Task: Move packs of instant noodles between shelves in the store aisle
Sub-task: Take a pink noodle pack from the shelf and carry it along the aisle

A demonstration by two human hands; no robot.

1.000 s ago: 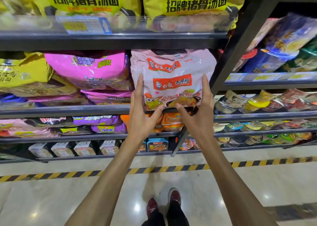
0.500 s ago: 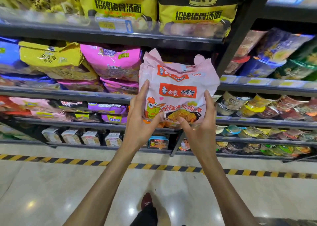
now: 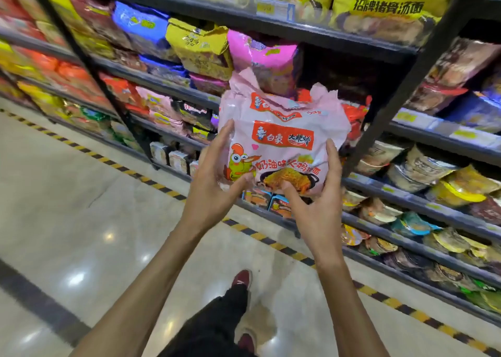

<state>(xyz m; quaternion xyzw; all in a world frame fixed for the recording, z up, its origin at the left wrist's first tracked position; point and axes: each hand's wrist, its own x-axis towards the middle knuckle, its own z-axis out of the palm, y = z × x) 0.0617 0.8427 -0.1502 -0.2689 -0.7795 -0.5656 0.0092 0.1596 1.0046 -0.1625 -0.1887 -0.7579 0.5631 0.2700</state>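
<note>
Noted pink noodle pack gripped by left hand and right hand, fingers spread along sides, thumbs on front.

Your left hand: raised, fingers up the left edge of the pink noodle pack, thumb pinching its front. Your right hand: same grip, right edge. Both forearms: bare, stretched forward.

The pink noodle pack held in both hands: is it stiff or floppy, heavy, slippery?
Probably floppy outside: the pink noodle pack has crumpled top flaps and wrinkled film. Likely light for its bulk: the left hand and right hand hold it just by its lower corners. The glossy film may be slippery.
</note>
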